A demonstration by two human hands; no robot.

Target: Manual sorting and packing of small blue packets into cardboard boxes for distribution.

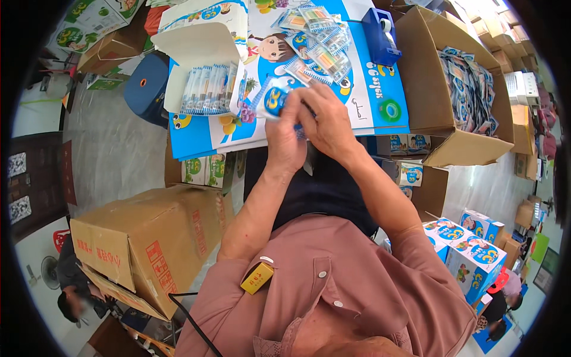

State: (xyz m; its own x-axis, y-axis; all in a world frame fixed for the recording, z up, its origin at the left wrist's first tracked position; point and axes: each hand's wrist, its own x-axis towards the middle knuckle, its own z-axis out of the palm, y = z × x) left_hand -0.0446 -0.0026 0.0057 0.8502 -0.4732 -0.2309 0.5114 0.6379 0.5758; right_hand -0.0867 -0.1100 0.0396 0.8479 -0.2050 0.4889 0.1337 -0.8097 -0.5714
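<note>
My left hand (pixel 286 138) is closed around some small blue-and-white plastic packets (pixel 271 101) at the table's near edge. My right hand (pixel 328 122) touches it, fingers curled over the same packets; its fingertips are partly blurred, and how many packets lie between the hands is hidden. Just left of them, an open white carton (pixel 173 95) holds a row of upright packets (pixel 208 89). Beyond my hands spreads a loose pile of clear-and-blue packets (pixel 330 59).
A blue tape dispenser (pixel 376 41) and a green tape roll (pixel 390 110) are at the table's right side. Beside it stands a cardboard box (pixel 422 77) full of packets. A large carton (pixel 148 238) is at lower left, a blue stool (pixel 146 89) farther up, printed boxes (pixel 470 262) at lower right.
</note>
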